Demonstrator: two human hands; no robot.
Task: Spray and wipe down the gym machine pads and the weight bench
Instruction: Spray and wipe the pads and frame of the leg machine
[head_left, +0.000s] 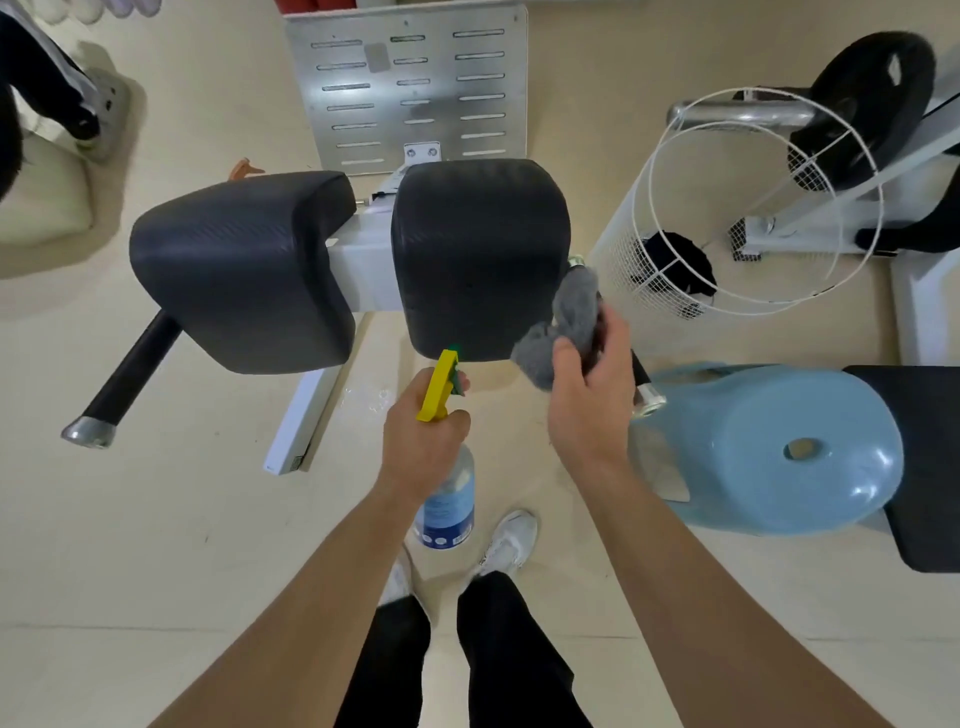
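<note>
Two black machine pads sit side by side on a white frame, the left pad (241, 270) and the right pad (478, 254). My left hand (426, 441) grips a clear spray bottle (449, 499) with a yellow trigger head, its nozzle pointing at the near edge of the right pad. My right hand (589, 400) holds a bunched grey cloth (569, 322) just off the right pad's near right corner.
A white wire basket (737, 218) stands to the right of the pads. A light blue plastic stool (779, 447) lies at the right beside a black mat. A perforated metal footplate (410, 83) is beyond the pads. A black weight plate (867, 104) sits at the far right.
</note>
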